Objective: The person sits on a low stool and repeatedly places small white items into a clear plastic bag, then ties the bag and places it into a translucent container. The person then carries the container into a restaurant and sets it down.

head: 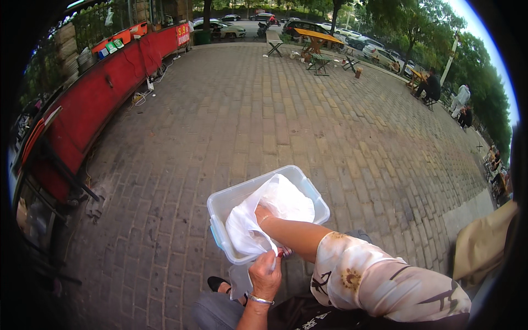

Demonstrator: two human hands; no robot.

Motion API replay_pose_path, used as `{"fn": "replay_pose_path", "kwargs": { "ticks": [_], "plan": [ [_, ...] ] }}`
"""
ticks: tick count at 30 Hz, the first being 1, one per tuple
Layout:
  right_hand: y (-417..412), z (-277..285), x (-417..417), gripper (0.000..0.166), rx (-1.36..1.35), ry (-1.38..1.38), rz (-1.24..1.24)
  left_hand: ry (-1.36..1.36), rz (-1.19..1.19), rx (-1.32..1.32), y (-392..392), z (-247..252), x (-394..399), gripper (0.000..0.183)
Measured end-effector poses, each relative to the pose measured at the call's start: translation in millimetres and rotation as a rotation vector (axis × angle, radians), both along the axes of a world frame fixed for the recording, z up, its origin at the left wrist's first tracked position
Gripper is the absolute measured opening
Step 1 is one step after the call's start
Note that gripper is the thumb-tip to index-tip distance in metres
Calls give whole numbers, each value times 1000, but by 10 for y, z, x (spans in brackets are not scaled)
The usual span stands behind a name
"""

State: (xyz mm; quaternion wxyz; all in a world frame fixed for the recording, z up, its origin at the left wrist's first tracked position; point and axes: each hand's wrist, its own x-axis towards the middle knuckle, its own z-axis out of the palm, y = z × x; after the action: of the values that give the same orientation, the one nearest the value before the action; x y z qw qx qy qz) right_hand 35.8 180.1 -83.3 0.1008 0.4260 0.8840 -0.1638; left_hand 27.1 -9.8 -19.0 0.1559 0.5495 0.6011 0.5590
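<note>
Before me a translucent plastic storage box (218, 199) with a light blue side latch holds a white plastic bag (288, 200), whose mouth gapes towards me. My left hand (265, 274), with a silver bangle at its wrist, pinches the near rim of the bag just outside the box's near edge. Through the bag's mouth reaches my right hand (261, 212); only the part by the wrist shows, with a thin bracelet. Its fingers are hidden by the plastic, so whether they hold anything cannot be told. What lies inside the bag is also hidden.
Brick paving (185, 136) surrounds the box. A long red stall counter (103, 82) stands at left, with cables and a power strip (150, 84) beside it. Farther off are an orange folding table (317, 36), stools and a seated person (431, 84). Tan cloth (480, 239) lies at right.
</note>
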Motion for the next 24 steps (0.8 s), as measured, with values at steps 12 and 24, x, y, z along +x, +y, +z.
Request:
{"fn": "replay_pose_path", "kwargs": {
  "ticks": [12,24],
  "plan": [
    [-194,1387,140,46,101,-139,197,-291,106,-10,7,56,-73,18],
    [-1299,1055,1655,16,157,474,296,-655,286,-113,-635,297,71,26]
  ]
}}
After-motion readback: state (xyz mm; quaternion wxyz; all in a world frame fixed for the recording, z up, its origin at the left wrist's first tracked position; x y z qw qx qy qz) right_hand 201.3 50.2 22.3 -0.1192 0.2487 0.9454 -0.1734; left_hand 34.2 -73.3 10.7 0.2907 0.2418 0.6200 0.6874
